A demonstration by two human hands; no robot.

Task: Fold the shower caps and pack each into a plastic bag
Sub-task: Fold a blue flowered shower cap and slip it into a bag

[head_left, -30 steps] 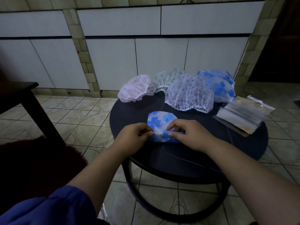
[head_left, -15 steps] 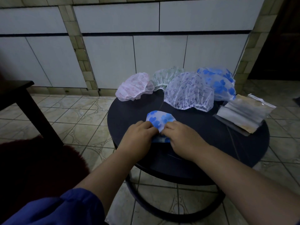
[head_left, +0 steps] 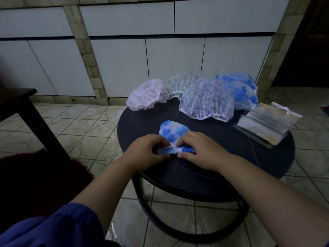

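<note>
Just below the center of the frame, 2 hands work on a blue-flowered shower cap (head_left: 173, 133) that lies on the near half of a round dark table (head_left: 231, 157). The left hand (head_left: 146, 150) has its fingers curled inward, with the fingertips pinching the cap's folded near edge from the left. The right hand (head_left: 201, 148) lies over the right part of that edge, its fingers bent down onto the fold and its thumb tucked against it, so both hands have hold of the cap where a narrow folded strip of blue and white shows between them. The far part of the cap spreads flat on the table above the knuckles. Along the table's far rim, in the upper middle of the frame, sit 4 more caps, puffed up and unfolded: a pink cap (head_left: 147, 97) at the left, a pale green cap (head_left: 179, 82) just behind it, a purple-patterned cap (head_left: 206, 99) in the middle, and a blue cap (head_left: 243, 90) at the right, partly behind the purple one. At the right edge of the table lies a stack of clear plastic bags (head_left: 268, 123), overhanging the rim slightly. A blue sleeve (head_left: 53, 227) fills the lower left corner, and a dark piece of furniture (head_left: 26, 111) stands on the tiled floor at the left.
</note>
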